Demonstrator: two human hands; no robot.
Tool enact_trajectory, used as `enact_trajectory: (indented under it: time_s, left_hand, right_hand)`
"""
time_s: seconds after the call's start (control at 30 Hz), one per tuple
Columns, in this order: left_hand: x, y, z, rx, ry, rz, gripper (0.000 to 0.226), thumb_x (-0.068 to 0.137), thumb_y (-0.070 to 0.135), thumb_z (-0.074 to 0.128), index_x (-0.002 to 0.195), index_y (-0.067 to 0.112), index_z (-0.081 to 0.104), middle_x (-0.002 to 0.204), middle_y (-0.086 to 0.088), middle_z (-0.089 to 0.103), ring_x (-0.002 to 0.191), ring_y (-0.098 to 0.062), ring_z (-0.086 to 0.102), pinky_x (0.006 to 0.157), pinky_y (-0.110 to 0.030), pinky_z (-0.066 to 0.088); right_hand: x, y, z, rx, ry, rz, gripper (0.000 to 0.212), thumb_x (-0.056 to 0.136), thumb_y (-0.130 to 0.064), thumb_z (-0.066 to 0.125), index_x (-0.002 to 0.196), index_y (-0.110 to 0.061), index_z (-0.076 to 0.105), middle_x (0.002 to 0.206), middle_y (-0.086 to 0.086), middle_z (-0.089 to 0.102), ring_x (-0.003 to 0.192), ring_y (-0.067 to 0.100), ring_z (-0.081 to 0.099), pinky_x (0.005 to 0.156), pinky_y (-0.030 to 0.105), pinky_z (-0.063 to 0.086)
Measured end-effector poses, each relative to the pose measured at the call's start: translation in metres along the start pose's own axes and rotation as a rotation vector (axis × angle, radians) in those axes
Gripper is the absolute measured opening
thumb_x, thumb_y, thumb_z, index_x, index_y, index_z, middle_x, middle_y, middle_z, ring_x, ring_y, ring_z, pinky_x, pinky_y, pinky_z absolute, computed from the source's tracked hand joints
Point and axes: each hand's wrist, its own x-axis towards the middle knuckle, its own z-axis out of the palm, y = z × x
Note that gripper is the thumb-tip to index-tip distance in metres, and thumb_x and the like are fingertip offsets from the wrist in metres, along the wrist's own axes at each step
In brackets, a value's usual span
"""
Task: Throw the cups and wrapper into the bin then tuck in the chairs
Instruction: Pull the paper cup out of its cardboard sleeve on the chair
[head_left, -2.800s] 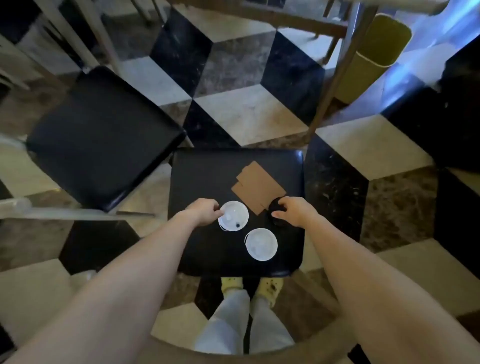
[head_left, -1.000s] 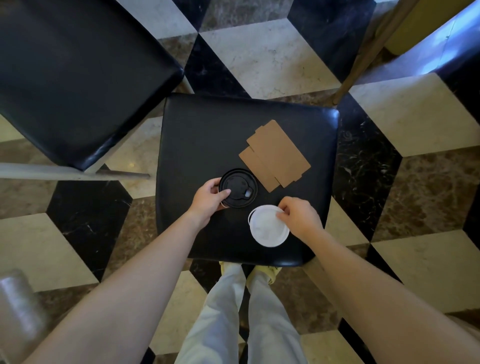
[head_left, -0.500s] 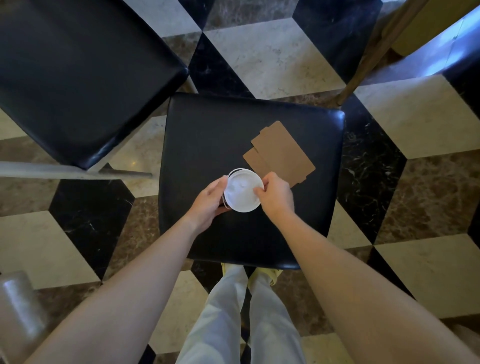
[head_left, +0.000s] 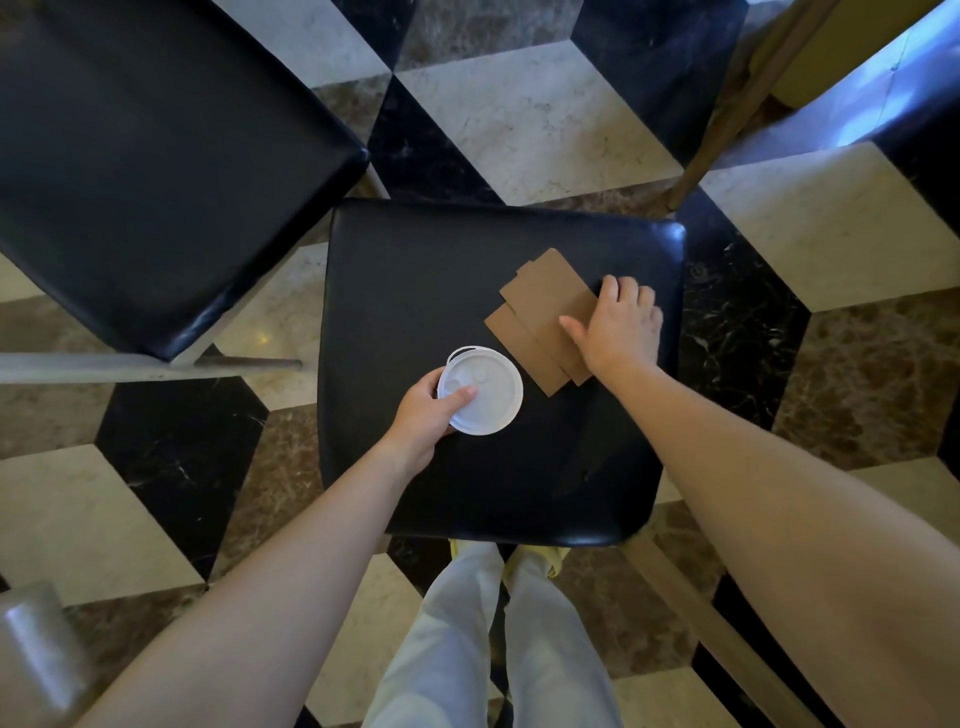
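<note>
A stack of cups with a white lid (head_left: 485, 392) on top stands near the middle of a black chair seat (head_left: 415, 270). My left hand (head_left: 426, 413) grips the stack from its left side, thumb lying on the lid. A flat brown cardboard wrapper (head_left: 540, 306) lies on the seat to the right of the cups. My right hand (head_left: 615, 325) rests on the wrapper's right end, fingers curled over its far edge. Whether the wrapper is lifted off the seat I cannot tell.
A second black chair (head_left: 145, 171) stands at the upper left, its seat close to this one. A wooden table leg (head_left: 727, 119) slants at the upper right, with a yellowish bin (head_left: 810, 62) behind it. My legs (head_left: 483, 639) stand just below the seat. The floor is checkered marble.
The white-lidded cup was set onto the black-lidded one, making a single stack. My right hand then left the stack and moved right onto the cardboard wrapper. My left hand stayed on the cups.
</note>
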Motion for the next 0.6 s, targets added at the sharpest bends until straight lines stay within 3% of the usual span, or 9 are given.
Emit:
enact_trajectory:
  time_s: [0.07,0.13,0.23,0.33,0.47,0.6]
  left_hand:
    - [0.001,0.002,-0.002,-0.023,-0.015,-0.019,0.031,0.088,0.013,0.065,0.117,0.021,0.057,0.108,0.002,0.061,0.1,-0.016,0.058,0.077,-0.03,0.054]
    - [0.002,0.002,-0.005,-0.044,-0.027,-0.039,0.025,0.088,0.013,0.066,0.109,0.024,0.057,0.107,0.002,0.061,0.105,-0.02,0.057,0.089,-0.037,0.054]
    - [0.002,0.006,-0.004,-0.053,-0.054,-0.055,0.025,0.086,0.013,0.067,0.106,0.026,0.058,0.112,-0.001,0.061,0.112,-0.023,0.056,0.096,-0.041,0.051]
    - [0.001,0.013,0.0,-0.013,-0.066,-0.045,0.033,0.086,0.014,0.068,0.116,0.022,0.058,0.115,-0.002,0.061,0.112,-0.023,0.056,0.093,-0.039,0.053]
    - [-0.002,0.026,0.011,0.049,-0.097,-0.012,0.035,0.087,0.012,0.067,0.12,0.019,0.058,0.11,0.0,0.062,0.11,-0.022,0.057,0.086,-0.033,0.054]
    - [-0.012,0.037,0.033,0.17,-0.126,-0.005,0.042,0.087,0.011,0.066,0.128,0.014,0.056,0.119,-0.004,0.061,0.114,-0.024,0.057,0.091,-0.037,0.052]
  right_hand:
    - [0.0,-0.003,0.007,-0.041,-0.076,0.013,0.083,0.089,-0.049,0.056,0.149,-0.007,0.017,0.156,0.018,0.019,0.143,0.034,0.02,0.117,0.047,0.02]
    - [-0.008,-0.011,0.014,-0.032,-0.068,0.026,0.083,0.089,-0.045,0.059,0.148,-0.004,0.019,0.157,0.018,0.016,0.144,0.033,0.017,0.118,0.046,0.018]
    - [-0.023,-0.022,0.018,0.058,-0.01,0.044,0.069,0.085,-0.039,0.067,0.137,-0.005,0.037,0.148,0.015,0.031,0.137,0.031,0.029,0.115,0.044,0.025]
    - [-0.029,-0.024,0.015,0.144,-0.034,0.103,0.066,0.079,-0.037,0.074,0.128,-0.007,0.042,0.135,0.012,0.044,0.125,0.028,0.041,0.107,0.04,0.035]
    - [-0.032,-0.009,0.0,0.519,-0.223,0.21,0.044,0.086,-0.028,0.068,0.117,-0.011,0.043,0.115,0.008,0.057,0.096,0.021,0.055,0.075,0.033,0.045]
    - [-0.029,0.021,-0.015,0.734,-0.402,0.082,0.021,0.093,-0.02,0.058,0.113,-0.015,0.054,0.106,0.004,0.059,0.1,0.02,0.057,0.077,0.028,0.042]
